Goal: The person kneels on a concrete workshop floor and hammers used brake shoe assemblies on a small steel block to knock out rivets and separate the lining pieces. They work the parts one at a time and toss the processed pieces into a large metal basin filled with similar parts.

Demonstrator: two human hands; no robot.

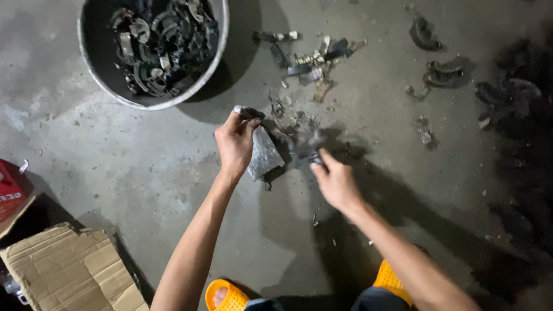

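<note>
My left hand grips a curved grey metal piece, holding it upright on the concrete floor. My right hand is closed around a small dark tool that is blurred by motion, just right of the metal piece. Small dark fragments lie on the floor right behind both hands.
A round bucket full of dark curved metal parts stands at the back left. Loose broken parts and more curved pieces are scattered at the back and right. Flattened cardboard lies front left, beside a red box. My orange slippers are at the bottom.
</note>
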